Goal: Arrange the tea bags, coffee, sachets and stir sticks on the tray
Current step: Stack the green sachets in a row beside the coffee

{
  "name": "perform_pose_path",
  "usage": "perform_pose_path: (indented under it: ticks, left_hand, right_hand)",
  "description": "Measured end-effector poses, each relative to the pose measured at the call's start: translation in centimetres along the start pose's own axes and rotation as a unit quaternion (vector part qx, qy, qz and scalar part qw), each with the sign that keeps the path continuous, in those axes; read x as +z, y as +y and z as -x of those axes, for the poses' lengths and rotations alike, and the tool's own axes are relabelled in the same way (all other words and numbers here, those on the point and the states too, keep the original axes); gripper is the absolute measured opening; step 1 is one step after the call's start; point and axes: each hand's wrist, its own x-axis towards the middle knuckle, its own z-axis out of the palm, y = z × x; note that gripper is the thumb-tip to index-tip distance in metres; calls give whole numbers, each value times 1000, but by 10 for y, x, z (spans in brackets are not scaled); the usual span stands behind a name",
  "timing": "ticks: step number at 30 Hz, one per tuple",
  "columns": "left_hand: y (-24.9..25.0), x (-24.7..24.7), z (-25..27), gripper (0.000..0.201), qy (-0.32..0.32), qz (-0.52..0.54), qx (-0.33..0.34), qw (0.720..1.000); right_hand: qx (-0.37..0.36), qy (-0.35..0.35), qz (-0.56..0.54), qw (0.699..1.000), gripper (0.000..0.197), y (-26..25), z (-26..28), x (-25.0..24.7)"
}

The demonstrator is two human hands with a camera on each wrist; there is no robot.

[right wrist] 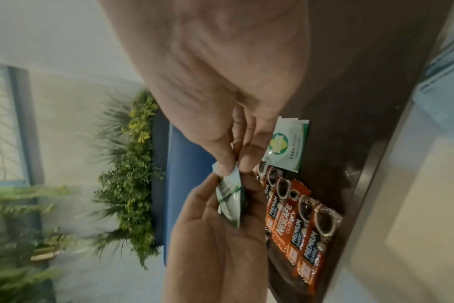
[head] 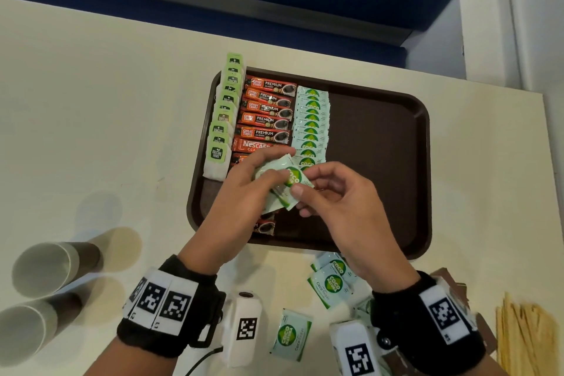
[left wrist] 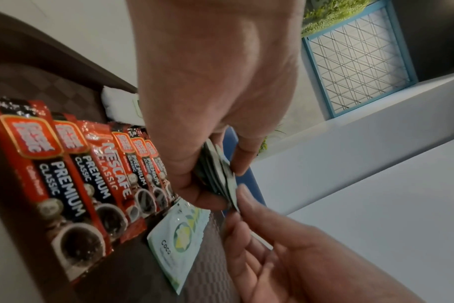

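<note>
On the brown tray (head: 381,131) lie three columns: green-tagged tea bags (head: 224,119) at the left, red coffee sticks (head: 265,119) beside them, then pale green Coco sugar sachets (head: 311,122). Over the tray's near left part my left hand (head: 265,174) grips a small stack of sugar sachets (head: 285,185). My right hand (head: 302,189) pinches the edge of the top sachet between thumb and forefinger. The left wrist view shows the stack (left wrist: 220,174) edge-on in my fingers above the coffee sticks (left wrist: 91,174). The right wrist view shows the pinch on the sachets (right wrist: 231,196).
Loose sugar sachets (head: 331,281) lie on the cream table in front of the tray, with one more (head: 291,334) nearer me. A pile of wooden stir sticks (head: 525,336) is at the lower right. Two paper cups (head: 45,272) lie at the lower left. The tray's right half is bare.
</note>
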Motion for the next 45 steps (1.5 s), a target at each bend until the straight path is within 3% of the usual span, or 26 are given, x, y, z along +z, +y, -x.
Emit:
perform_pose_path:
  ticks: [7, 11, 15, 23, 45]
  left_hand:
    - [-1, -8, 8, 26, 18, -82, 28, 996]
    - [-2, -14, 8, 24, 79, -77, 36, 993]
    - [-3, -24, 9, 24, 97, -77, 29, 992]
    - [-5, -25, 12, 25, 97, -74, 28, 992]
    - [-8, -22, 13, 23, 104, -74, 37, 991]
  right_hand:
    - [0, 40, -57, 998, 16, 8, -10, -19]
    - [-23, 81, 8, 996, 14, 20, -18, -35]
    - [-14, 41, 81, 996, 21, 35, -18, -35]
    - [-92, 88, 196, 972, 27, 48, -19, -25]
    - [-100, 115, 184, 971, 27, 54, -22, -24]
